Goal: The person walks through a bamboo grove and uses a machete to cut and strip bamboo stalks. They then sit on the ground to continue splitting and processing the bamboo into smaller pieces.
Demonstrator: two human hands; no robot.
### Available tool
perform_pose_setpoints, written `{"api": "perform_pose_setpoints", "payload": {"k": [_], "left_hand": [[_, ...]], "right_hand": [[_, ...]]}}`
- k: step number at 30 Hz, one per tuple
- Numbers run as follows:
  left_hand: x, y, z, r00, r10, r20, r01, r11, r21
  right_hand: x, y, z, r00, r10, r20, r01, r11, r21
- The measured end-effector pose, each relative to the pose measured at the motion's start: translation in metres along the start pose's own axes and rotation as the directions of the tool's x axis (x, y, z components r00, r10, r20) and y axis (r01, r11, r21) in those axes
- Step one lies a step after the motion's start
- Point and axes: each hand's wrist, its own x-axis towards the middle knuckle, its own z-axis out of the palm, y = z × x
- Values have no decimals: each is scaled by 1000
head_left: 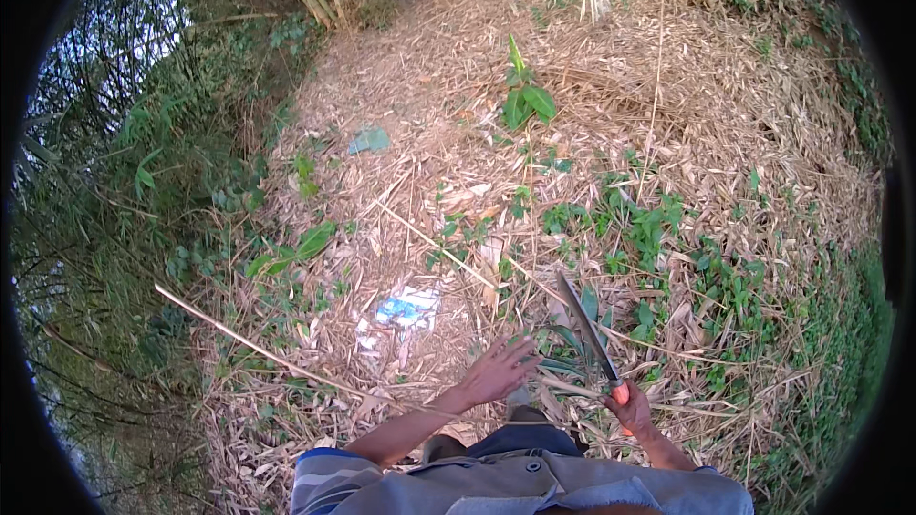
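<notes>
While you stood on the dry bamboo-leaf litter [458, 86], your right hand [630, 410] was clenched around the orange handle of a machete [590, 329], whose dark blade slanted up and to the left over low green weeds [658, 229]. Your left hand [496, 372] was spread, fingers apart, holding nothing, just left of the blade's lower part. A blue-and-white scrap of wrapper [405, 308] lay on the litter just beyond that hand. A long thin cane [258, 348] ran across the ground to your left.
</notes>
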Motion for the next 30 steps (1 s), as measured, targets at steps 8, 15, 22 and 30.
{"api": "perform_pose_setpoints", "payload": {"k": [8, 15, 22, 30], "left_hand": [[-124, -161, 55, 696, -713, 86, 715, 677, -175], [-344, -282, 178, 206, -957, 203, 811, 50, -583], [-294, -485, 36, 12, -998, 61, 266, -56, -962], [-160, -766, -195, 134, -988, -78, 90, 90, -992]], "right_hand": [[159, -56, 22, 962, -28, -273, 17, 999, -42], [338, -242, 224, 971, -122, -204, 95, 986, -135], [473, -381, 478, 977, -191, 100, 202, 971, -124], [539, -452, 596, 981, 46, 188, -98, 955, 280]]}}
